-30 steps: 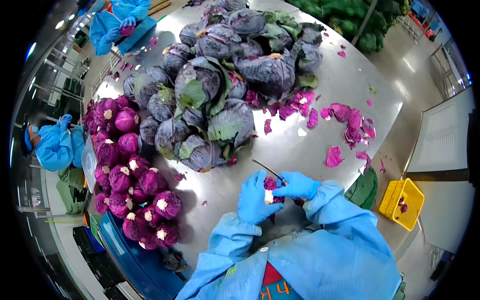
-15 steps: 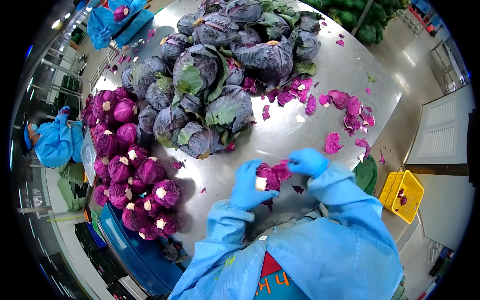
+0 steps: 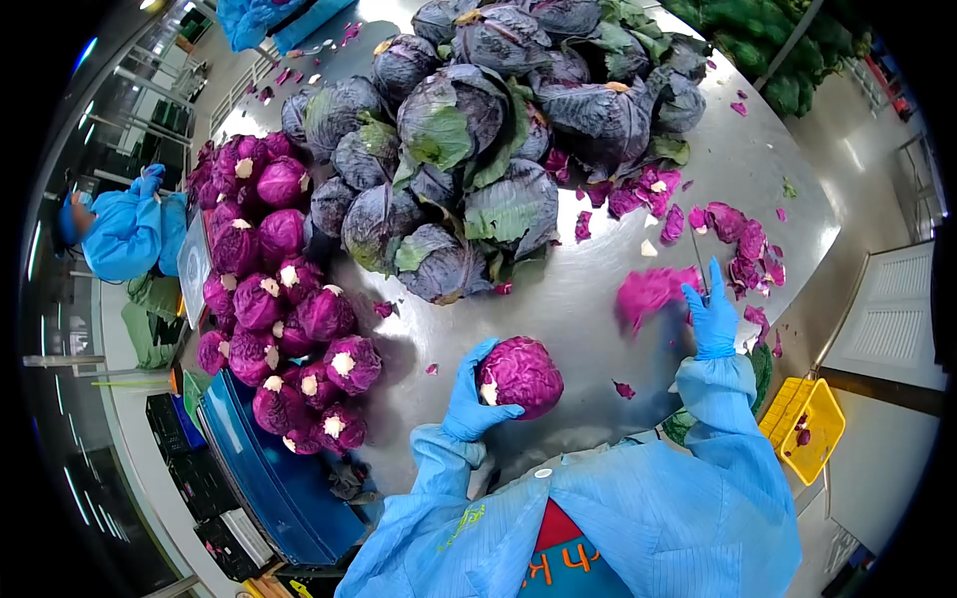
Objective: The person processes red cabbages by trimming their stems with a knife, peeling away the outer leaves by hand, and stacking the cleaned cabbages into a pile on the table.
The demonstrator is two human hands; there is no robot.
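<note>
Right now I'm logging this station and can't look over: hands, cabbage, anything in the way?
Left hand: holding purple cabbage. Right hand: thin blade at its fingers, blurred leaf alongside. Perhaps in the way: small leaf scrap, right of the cabbage.

A stainless-steel table [image 3: 768, 159] stretched across the room, its top catching white glare. To its right, a smooth beige-grey floor [image 3: 857, 159] shone beside a white louvred panel [image 3: 890, 296], with a dark band [image 3: 872, 374] below the louvres. On the left, bright light strips [image 3: 37, 252] showed against dark glazing [image 3: 50, 448], near pale metal frames [image 3: 153, 85].
</note>
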